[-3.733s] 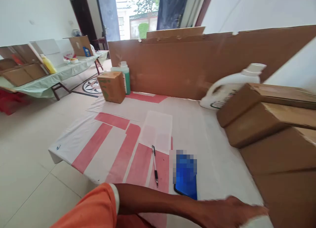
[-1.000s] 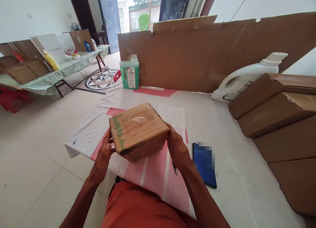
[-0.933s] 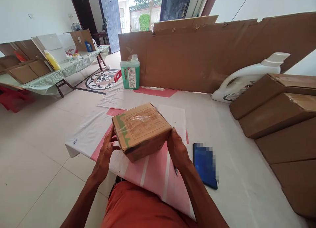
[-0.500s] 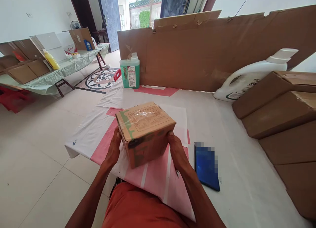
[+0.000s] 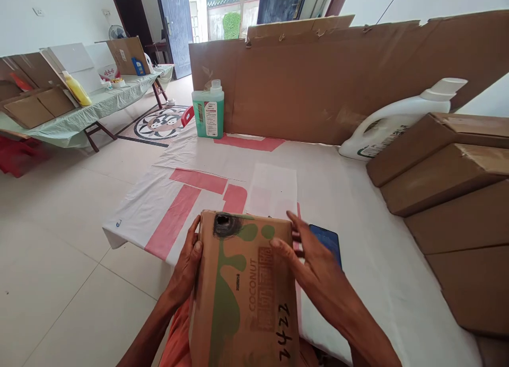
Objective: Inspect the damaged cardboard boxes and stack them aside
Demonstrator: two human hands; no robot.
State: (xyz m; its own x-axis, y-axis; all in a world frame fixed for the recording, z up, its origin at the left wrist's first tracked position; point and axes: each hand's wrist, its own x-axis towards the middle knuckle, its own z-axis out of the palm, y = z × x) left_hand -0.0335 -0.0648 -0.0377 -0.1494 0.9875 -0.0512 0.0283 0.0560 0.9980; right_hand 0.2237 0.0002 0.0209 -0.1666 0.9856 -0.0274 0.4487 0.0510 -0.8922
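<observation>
Two bare hands on my feed, with one brown cardboard box (image 5: 246,287), green blobs and black handwritten digits on it, between them at the near edge of the white-and-red cloth-covered table (image 5: 334,197). The left hand (image 5: 185,267) presses along the box's side, thumb at the front edge. The right hand (image 5: 316,258) is spread, thumb on the printed face, fingers by the opposite side; from this far off I can't tell how hard it grips.

So I'd call the pick-up done: the COCONUT face points up at the camera, and I see no open flap on it. Setting it down isn't done, and the underside is hidden from me. Around it: a flat dark-blue device (image 5: 326,238) on the table's near right part, a green-liquid jug (image 5: 208,113) at the table's far left corner.
</observation>
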